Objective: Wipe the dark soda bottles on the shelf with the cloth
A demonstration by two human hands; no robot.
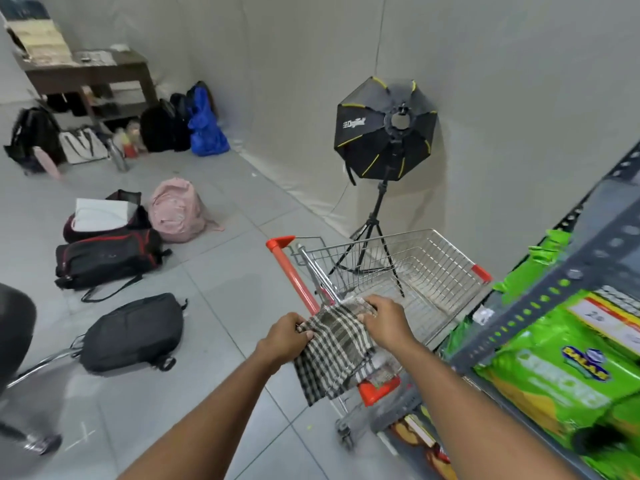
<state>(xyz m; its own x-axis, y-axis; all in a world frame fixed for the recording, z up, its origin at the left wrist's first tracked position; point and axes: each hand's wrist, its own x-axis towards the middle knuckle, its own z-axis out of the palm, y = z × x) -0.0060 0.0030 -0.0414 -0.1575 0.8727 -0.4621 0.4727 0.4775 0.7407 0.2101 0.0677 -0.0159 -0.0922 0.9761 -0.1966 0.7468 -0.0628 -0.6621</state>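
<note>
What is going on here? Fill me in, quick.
A person holds a checked cloth in both hands, the left hand and the right hand each gripping an edge over the handle end of an empty shopping cart. A shelf of green packets stands to the right. No dark soda bottles show, so wiping has not begun.

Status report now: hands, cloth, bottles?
Left hand and right hand both shut on cloth, above cart. No dark bottles in view. Shelf at right shows only green packs.
</note>
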